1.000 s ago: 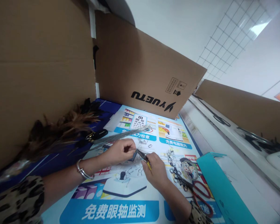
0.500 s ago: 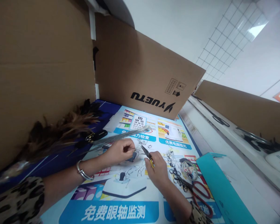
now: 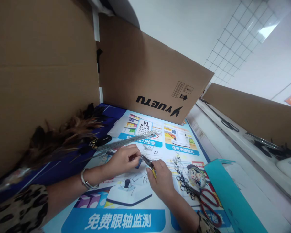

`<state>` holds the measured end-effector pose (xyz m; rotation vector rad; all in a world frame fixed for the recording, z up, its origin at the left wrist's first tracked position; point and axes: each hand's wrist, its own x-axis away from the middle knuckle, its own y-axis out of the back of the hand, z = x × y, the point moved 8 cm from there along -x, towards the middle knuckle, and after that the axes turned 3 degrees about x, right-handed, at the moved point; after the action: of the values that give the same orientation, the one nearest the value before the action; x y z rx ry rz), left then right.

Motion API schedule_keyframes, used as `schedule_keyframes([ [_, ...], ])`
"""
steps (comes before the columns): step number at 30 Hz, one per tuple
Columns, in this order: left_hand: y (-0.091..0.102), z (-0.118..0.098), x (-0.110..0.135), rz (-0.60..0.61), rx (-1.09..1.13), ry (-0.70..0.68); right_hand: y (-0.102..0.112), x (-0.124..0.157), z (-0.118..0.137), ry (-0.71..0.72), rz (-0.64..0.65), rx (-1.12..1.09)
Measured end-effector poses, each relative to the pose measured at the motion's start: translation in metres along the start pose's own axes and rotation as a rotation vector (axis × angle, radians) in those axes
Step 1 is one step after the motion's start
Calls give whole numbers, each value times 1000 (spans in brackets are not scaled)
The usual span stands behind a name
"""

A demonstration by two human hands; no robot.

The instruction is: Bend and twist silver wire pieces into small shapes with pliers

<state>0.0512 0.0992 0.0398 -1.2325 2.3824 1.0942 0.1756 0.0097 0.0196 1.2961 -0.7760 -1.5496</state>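
My right hand (image 3: 162, 179) is wrapped round a pair of pliers (image 3: 147, 161) with yellow-and-black handles, whose pointed jaws reach to the fingertips of my left hand. With thumb and forefinger pressed together, my left hand (image 3: 124, 160) pinches something too thin to make out at the tips of the pliers. A bundle of thin metal wires (image 3: 132, 139) lies just beyond my left hand. Bent wire pieces (image 3: 138, 179) are scattered on the printed sheet (image 3: 113, 207) below both hands.
Scissors (image 3: 210, 198) with red handles and several small black rings (image 3: 184, 183) lie right of my right arm. Beyond them is a teal folder (image 3: 229, 197). Brown feathers (image 3: 63, 136) lie at left, near a black key fob (image 3: 104, 139). Cardboard panels (image 3: 147, 71) stand behind.
The pliers have moved left and slightly down, and their tips now meet the fingertips of my left hand. My left hand has stayed nearly in place.
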Motion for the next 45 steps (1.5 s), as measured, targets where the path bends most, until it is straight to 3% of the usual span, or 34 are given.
schedule_keyframes([
  [6,-1,-5,1,13,2,-37,-1,0,0,-8,16,-27],
  [28,-3,2,1,-2,79,46,-3,2,4,1,-9,77],
  [45,-7,12,2,28,126,88,-5,1,6,-20,50,64],
])
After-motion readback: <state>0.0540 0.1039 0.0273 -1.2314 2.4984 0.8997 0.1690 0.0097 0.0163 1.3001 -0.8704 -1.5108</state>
